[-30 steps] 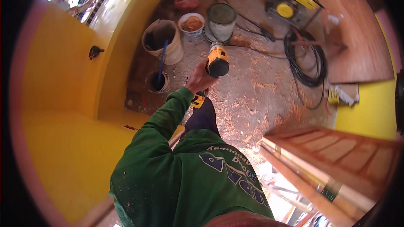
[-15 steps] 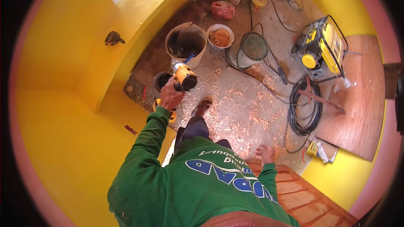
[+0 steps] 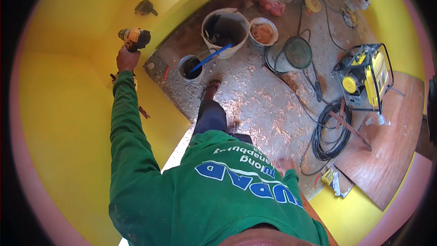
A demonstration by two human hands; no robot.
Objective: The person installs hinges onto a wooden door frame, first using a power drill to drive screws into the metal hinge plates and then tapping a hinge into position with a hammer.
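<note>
My left hand (image 3: 128,58) is wrapped round a yellow-and-black cordless drill (image 3: 136,37), held out at the left against the yellow wall (image 3: 59,91). Just below it, a second yellow-and-black tool (image 3: 134,81) is mostly hidden behind my sleeve and fingers. A dark fitting (image 3: 144,8) sticks out of the wall above the drill. My right hand (image 3: 285,166) hangs low beside my body, loose and open with nothing visible in it, partly blurred. A small bucket (image 3: 185,74) with a blue stick (image 3: 210,58) stands right of the drill, beside a large bucket (image 3: 211,37).
The debris-strewn floor (image 3: 255,100) holds an orange-filled tub (image 3: 263,31), a red bag (image 3: 272,3), small containers (image 3: 312,3) and a mesh-topped bucket (image 3: 298,53). At right are a yellow generator (image 3: 364,82), coiled cable (image 3: 327,136) and a plywood sheet (image 3: 382,155).
My left hand has carried the drill leftward and upward, from over the floor to beside the wall. The view has turned, and my right hand has come into sight low on the right.
</note>
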